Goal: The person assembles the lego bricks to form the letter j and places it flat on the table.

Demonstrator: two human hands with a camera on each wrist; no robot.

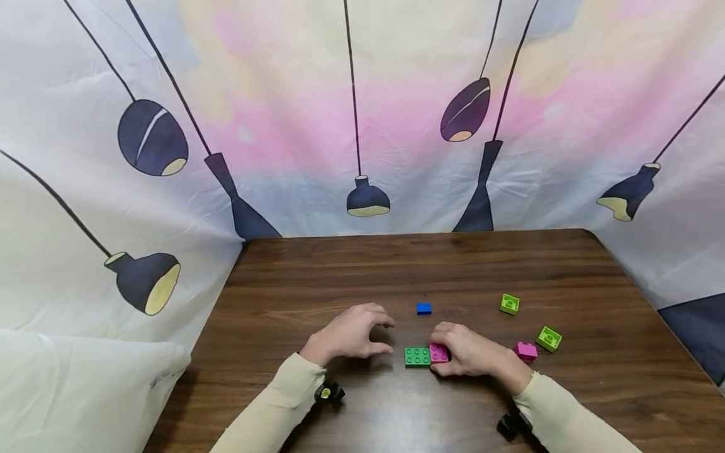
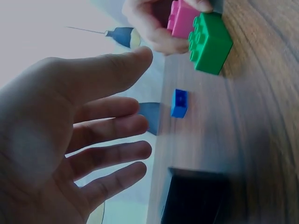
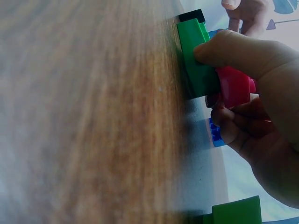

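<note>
My right hand [image 1: 466, 352] pinches a pink building brick [image 1: 438, 353] between thumb and fingers. The pink brick sits at the right end of a longer green brick [image 1: 416, 357], standing higher than its studs in the left wrist view. In the right wrist view my thumb lies against the side of the green brick [image 3: 196, 60]. To the left, my left hand [image 1: 355, 331] hovers beside the green brick's free end, fingers loosely bent and thumb apart, holding nothing. Its palm and spread fingers [image 2: 107, 135] show in the left wrist view.
A small blue brick [image 1: 423, 308] lies behind the hands. Right of them are two lime green bricks, one farther back [image 1: 509, 304] and one nearer [image 1: 549, 338], plus a second pink brick [image 1: 526, 352] by my right wrist. Printed fabric hangs behind the wooden table [image 1: 317, 270].
</note>
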